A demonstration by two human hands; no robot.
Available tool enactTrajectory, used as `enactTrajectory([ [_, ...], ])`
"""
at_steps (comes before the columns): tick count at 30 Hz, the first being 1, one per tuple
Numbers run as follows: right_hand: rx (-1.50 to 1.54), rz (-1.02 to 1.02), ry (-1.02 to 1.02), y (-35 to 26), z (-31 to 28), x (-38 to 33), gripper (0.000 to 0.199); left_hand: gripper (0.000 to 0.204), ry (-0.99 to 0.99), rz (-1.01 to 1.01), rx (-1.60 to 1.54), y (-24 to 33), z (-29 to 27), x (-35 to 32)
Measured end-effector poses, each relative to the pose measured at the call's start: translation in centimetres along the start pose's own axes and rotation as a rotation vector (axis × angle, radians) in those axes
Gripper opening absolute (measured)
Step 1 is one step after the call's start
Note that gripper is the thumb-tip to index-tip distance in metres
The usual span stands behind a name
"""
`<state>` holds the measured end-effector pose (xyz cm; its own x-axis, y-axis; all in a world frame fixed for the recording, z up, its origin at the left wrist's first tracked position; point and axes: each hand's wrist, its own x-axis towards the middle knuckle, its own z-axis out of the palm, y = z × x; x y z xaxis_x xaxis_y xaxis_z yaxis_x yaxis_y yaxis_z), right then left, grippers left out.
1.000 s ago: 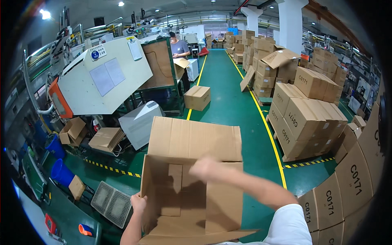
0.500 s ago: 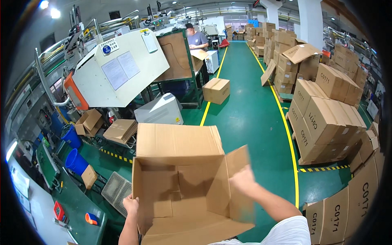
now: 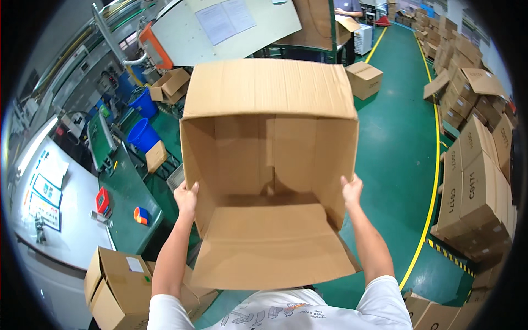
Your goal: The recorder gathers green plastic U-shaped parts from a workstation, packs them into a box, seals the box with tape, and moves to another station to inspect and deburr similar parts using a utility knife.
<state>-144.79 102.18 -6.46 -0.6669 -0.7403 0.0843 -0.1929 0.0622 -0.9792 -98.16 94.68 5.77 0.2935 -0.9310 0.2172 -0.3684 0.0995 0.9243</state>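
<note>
An opened cardboard box (image 3: 275, 88) is held up in front of me, its mouth turned toward me and nothing inside it. The far flap stands up and the near flap (image 3: 269, 253) folds down toward my chest. My left hand (image 3: 186, 199) is closed on the left edge, thumb on the inner side. On the opposite edge my right hand (image 3: 352, 192) grips in the same way. The fingers of both hands are partly hidden behind the box walls.
A green workbench (image 3: 132, 220) with a red tray (image 3: 103, 199) and a tape roll (image 3: 141, 215) lies left. Nearer stands another cardboard box (image 3: 118, 280). Stacked cartons (image 3: 467, 176) line the right, beyond a yellow floor line. One carton (image 3: 364, 80) sits ahead; a person (image 3: 347, 8) stands beyond.
My right hand has moved from the right flap to the box's right edge. The box now faces me more squarely, and the view has turned left and down.
</note>
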Motion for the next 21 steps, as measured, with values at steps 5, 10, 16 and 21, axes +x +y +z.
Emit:
enactTrajectory([
  [5,0.202,-0.136,0.124,-2.1,1.8,3.1,0.023,0.016,0.159,0.070,-0.024,-1.6,2.9,1.4],
  [10,0.204,-0.030,0.074,-0.6,-2.6,-3.7,0.023,0.010,0.165,0.018,0.012,-3.0,-0.5,-5.0],
  [16,-0.285,0.060,-0.155,-0.8,-9.8,-7.4,0.025,0.017,-0.176,-0.047,0.403,3.2,-3.0,-9.6],
  [21,-0.498,0.109,-0.486,-1.5,-9.7,-7.6,0.028,0.029,-0.338,-0.044,0.795,-2.2,-3.9,-10.4],
])
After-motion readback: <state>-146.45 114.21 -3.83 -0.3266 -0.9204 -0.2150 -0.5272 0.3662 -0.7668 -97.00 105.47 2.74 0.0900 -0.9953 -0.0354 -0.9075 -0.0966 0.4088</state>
